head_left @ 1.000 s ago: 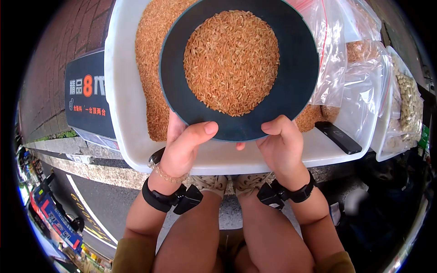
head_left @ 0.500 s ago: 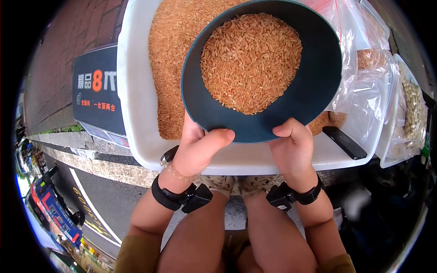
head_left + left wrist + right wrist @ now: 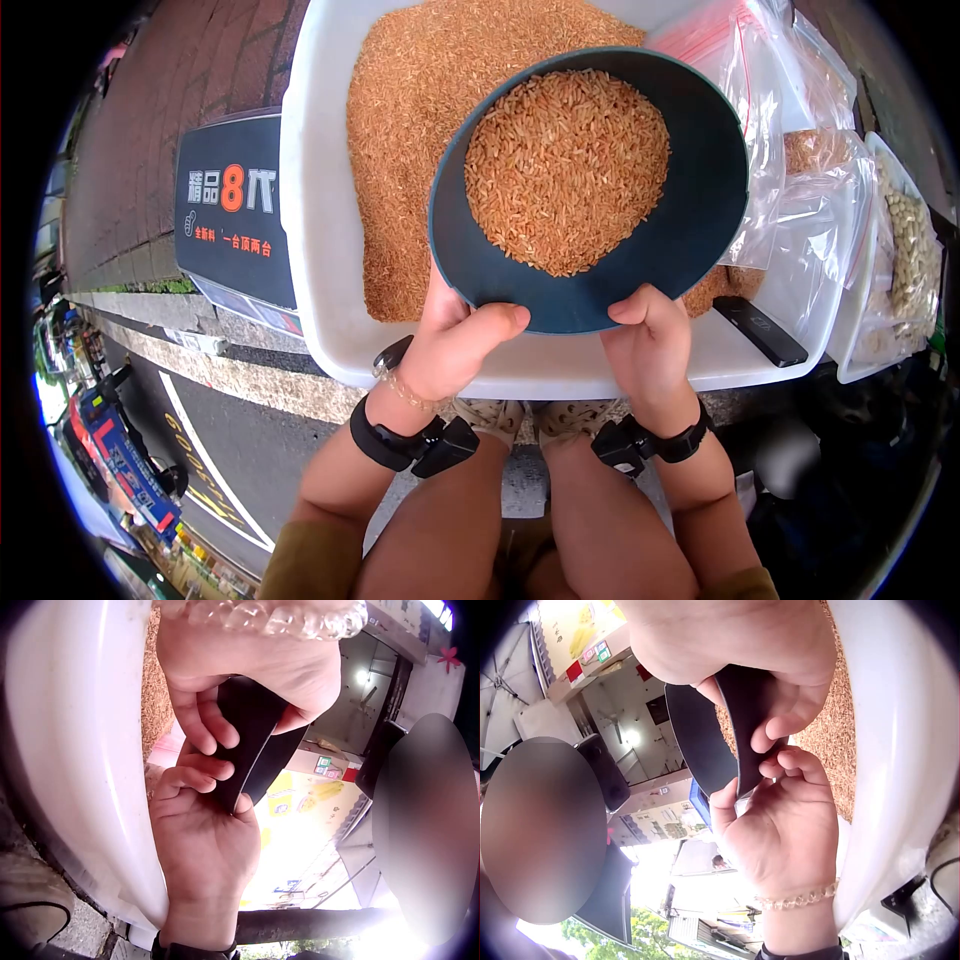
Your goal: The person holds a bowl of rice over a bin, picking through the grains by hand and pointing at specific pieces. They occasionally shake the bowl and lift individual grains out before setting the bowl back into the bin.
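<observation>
Both hands hold a dark blue-green round bowl (image 3: 705,195) over a white tub. In it lies a heap of reddish-brown rice (image 3: 568,170), nearer the bowl's left and far side. My left hand (image 3: 455,345) grips the near-left edge, thumb over the rim and fingers beneath. On the near-right edge my right hand (image 3: 652,350) has the same grip. The left wrist view shows curled fingers (image 3: 199,742) under the dark base. In the right wrist view, the right hand's fingers (image 3: 784,731) also bend against the underside.
The white tub (image 3: 312,200) holds a wide bed of the same rice (image 3: 410,150). Clear zip bags (image 3: 745,140) lie along its right side, near a black oblong object (image 3: 760,330). A dark printed box (image 3: 235,210) stands left; bagged pale beans (image 3: 908,230) sit far right.
In the head view the bowl has shifted right and slightly nearer, both hands with it. It has tilted, and the rice heap has slid toward its left side. The surroundings have also shifted right.
</observation>
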{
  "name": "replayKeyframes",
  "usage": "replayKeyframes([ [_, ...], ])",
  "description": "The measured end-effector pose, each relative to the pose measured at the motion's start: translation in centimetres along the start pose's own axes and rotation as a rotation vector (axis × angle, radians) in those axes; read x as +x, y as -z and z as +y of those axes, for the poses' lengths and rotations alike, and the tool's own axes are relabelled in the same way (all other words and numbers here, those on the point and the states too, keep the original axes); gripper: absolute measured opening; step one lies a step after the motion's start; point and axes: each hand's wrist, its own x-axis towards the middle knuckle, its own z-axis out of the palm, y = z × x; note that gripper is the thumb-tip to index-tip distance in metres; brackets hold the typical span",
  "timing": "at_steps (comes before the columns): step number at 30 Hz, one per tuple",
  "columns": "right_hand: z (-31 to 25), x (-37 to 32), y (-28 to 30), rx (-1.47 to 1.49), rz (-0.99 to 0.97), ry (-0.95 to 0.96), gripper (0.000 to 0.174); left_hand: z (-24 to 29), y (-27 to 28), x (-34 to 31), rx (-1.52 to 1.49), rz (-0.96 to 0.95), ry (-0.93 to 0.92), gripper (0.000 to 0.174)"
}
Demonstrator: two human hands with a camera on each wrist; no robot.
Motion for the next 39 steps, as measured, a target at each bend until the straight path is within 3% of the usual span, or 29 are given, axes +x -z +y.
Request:
replayKeyframes([
  [19,-0.2,-0.2,-0.8,-0.008,0.020,0.011,0.019,0.3,-0.1,0.0,-0.027,0.010,0.066,0.068],
  [31,0.2,-0.3,0.6,-0.020,-0.067,0.063,0.018,-0.1,0.3,-0.2,-0.088,-0.020,0.066,0.055],
  [39,0.1,-0.2,-0.3,-0.038,-0.001,0.058,0.018,0.4,-0.3,0.4,-0.016,0.021,0.032,0.072],
])
